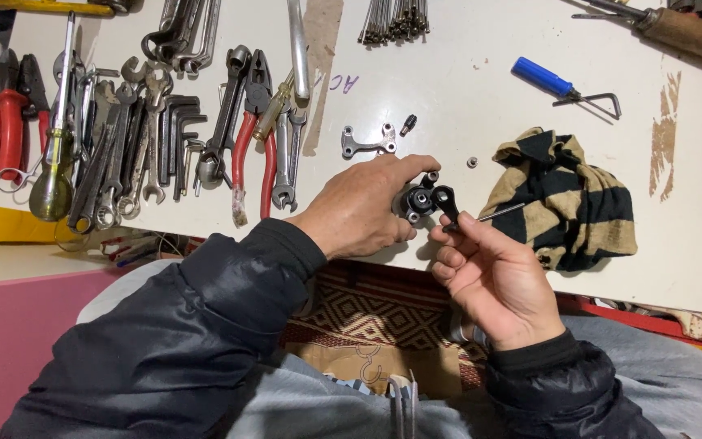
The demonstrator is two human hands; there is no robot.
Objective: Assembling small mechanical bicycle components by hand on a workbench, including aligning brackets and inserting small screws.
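Left grip (363,207) clasps black part (416,202) — right grip (489,272) pinches thin tool (481,218) beside it.

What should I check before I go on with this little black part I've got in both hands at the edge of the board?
1. Left hand grip on the black part: wrapped around it from the left, ok.
2. Right hand on the thin metal tool: pinched between fingers, its black head at the part, ok.
3. Whether the tool is fully seated in the part: cannot tell, the joint is too small to see.
4. Loose small pieces: silver bracket, black bolt and small nut lie on the white board, well back from its edge, ok.
5. Striped cloth: close beside the right hand, within easy reach, ok.
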